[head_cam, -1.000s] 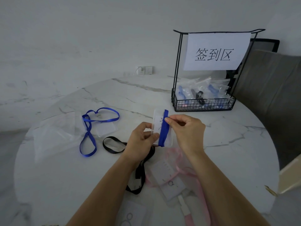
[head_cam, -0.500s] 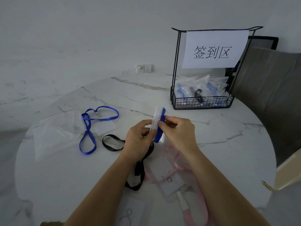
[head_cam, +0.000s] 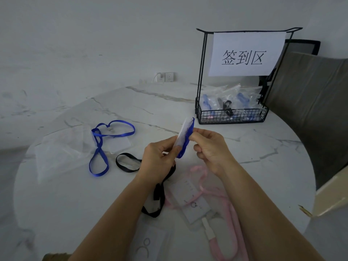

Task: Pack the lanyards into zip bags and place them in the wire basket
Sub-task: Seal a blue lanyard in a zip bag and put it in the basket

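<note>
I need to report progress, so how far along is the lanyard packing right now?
Done: several bagged lanyards sit in the wire basket. In hand: the left hand and right hand hold a blue lanyard folded against its card holder, not yet bagged. Left: a second blue lanyard, a black lanyard and a pink lanyard lie loose on the table, near empty zip bags.

Wire basket (head_cam: 232,117) far right on table (head_cam: 56,204), lanyards (head_cam: 101,147) left

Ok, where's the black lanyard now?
In the head view the black lanyard lies on the table, left of centre, between the loose blue lanyard and the left hand, passing under that wrist.
</note>
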Motion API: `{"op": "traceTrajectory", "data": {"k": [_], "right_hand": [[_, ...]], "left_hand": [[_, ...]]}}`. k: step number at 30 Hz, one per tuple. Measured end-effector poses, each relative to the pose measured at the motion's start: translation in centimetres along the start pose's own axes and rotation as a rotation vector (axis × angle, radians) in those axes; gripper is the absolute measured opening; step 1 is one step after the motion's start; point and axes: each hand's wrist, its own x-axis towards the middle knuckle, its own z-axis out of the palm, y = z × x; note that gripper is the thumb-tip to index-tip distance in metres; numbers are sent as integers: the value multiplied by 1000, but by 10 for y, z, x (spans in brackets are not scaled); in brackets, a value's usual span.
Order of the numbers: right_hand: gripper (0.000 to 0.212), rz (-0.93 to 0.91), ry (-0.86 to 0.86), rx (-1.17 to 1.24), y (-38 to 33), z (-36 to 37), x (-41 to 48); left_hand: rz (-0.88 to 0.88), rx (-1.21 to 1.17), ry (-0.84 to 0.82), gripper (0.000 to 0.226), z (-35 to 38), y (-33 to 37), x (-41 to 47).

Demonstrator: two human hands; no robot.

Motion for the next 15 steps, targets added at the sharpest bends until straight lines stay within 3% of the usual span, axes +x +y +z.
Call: {"op": "traceTrajectory", "data": {"k": [7,9,15], "right_hand": [[16,52,-150,75,-5,-1,-5],[5,42,-137,60,-5,2,-6],[13,84,-66,46,-3,4,-8]], "left_hand": [[-2,55,59,40,-1,-5,2],[13,71,66,33,-1,-9,4],[-6,96,23,26,-2,-10,4]]}}
